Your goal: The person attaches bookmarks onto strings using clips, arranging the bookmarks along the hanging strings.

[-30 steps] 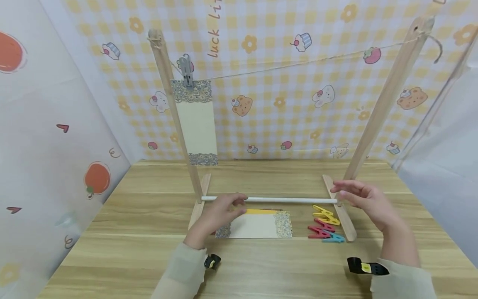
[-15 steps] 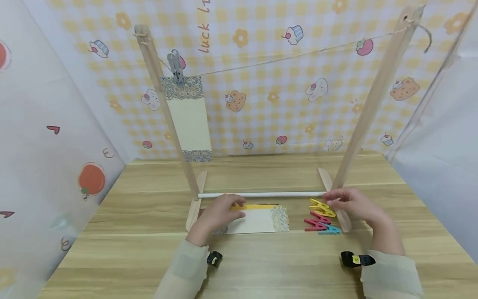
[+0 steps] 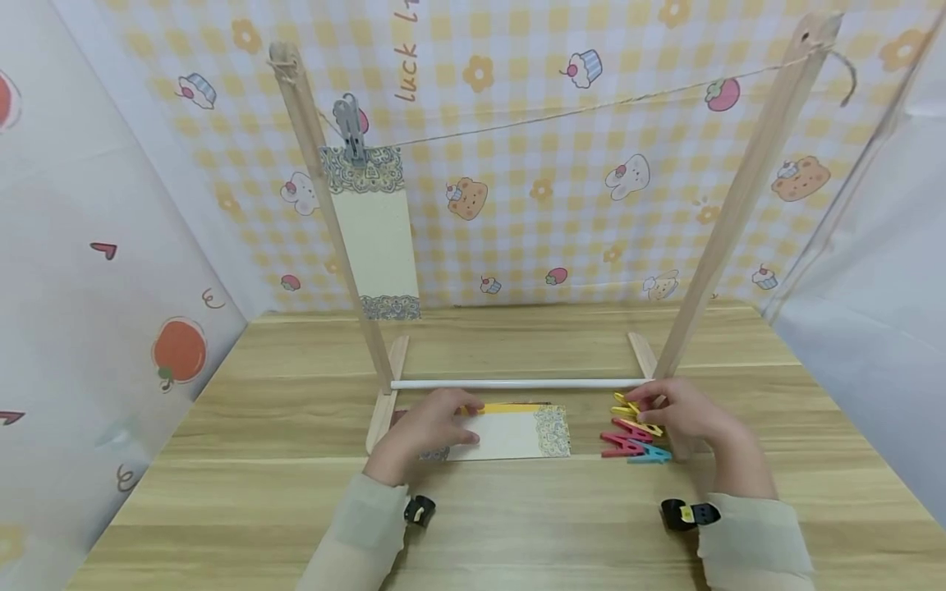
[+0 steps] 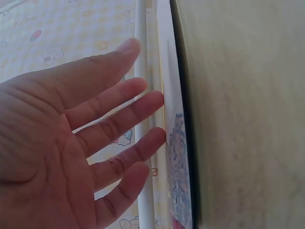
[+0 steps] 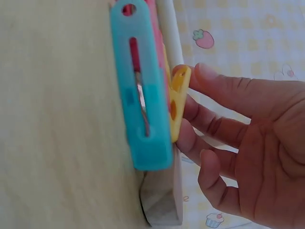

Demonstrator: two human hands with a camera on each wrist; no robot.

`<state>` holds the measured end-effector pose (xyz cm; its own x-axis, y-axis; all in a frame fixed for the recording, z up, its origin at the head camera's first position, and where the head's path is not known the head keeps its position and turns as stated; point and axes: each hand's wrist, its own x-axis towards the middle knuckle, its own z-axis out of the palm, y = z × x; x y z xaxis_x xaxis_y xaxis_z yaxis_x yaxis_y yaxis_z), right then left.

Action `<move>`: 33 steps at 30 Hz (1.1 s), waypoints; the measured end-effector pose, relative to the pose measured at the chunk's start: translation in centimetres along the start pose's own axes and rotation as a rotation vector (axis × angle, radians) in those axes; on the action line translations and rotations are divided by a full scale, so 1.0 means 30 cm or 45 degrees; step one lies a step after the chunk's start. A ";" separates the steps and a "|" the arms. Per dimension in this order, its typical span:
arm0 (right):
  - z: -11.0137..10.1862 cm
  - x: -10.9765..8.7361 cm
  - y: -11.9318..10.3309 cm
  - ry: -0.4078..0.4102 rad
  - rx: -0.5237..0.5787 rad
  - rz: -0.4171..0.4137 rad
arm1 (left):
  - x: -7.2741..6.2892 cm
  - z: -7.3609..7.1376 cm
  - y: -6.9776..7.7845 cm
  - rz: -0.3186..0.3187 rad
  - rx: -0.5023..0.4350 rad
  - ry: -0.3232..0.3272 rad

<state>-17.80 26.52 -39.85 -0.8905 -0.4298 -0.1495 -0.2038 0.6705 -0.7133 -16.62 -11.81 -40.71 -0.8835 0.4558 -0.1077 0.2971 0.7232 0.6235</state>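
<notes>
My left hand [image 3: 436, 423] is over the left part of a stack of paper cards [image 3: 510, 435], fingers loosely bent and spread. In the left wrist view its fingertips meet the cards' edge [image 4: 178, 143]. The top card is cream with lace-patterned ends; an orange-yellow edge shows behind it. My right hand [image 3: 683, 410] pinches a yellow clothespin [image 5: 178, 102] between thumb and fingers, beside the right foot of the wooden stand. Another yellow clothespin [image 3: 650, 428], red clothespins [image 3: 624, 443] and a blue clothespin [image 3: 650, 454] lie in front of it.
A wooden stand has a left post [image 3: 325, 189], a right post [image 3: 746, 197] and a white crossbar [image 3: 517, 384]. String [image 3: 517, 125] runs between the post tops. A grey clip [image 3: 351, 131] holds a lace-ended card [image 3: 375, 246] on it near the left post.
My right hand has moved left and down from beside the right post to the yellow clothespins and taken hold of one. The left hand stays at the cards, its fingers slightly more spread.
</notes>
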 end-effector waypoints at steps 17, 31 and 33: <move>0.004 -0.002 -0.017 -0.064 -0.146 -0.004 | -0.037 0.006 0.041 -0.040 0.171 -0.078; -0.007 0.000 -0.039 -0.095 -0.173 0.078 | -0.034 0.012 0.047 -0.022 0.174 -0.075; -0.007 -0.002 -0.037 -0.086 -0.161 0.072 | -0.033 0.011 0.045 -0.021 0.172 -0.075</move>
<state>-17.60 25.94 -38.91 -0.8735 -0.4261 -0.2355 -0.2079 0.7639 -0.6109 -15.22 -11.11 -40.02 -0.8672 0.4699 -0.1651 0.3318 0.7923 0.5120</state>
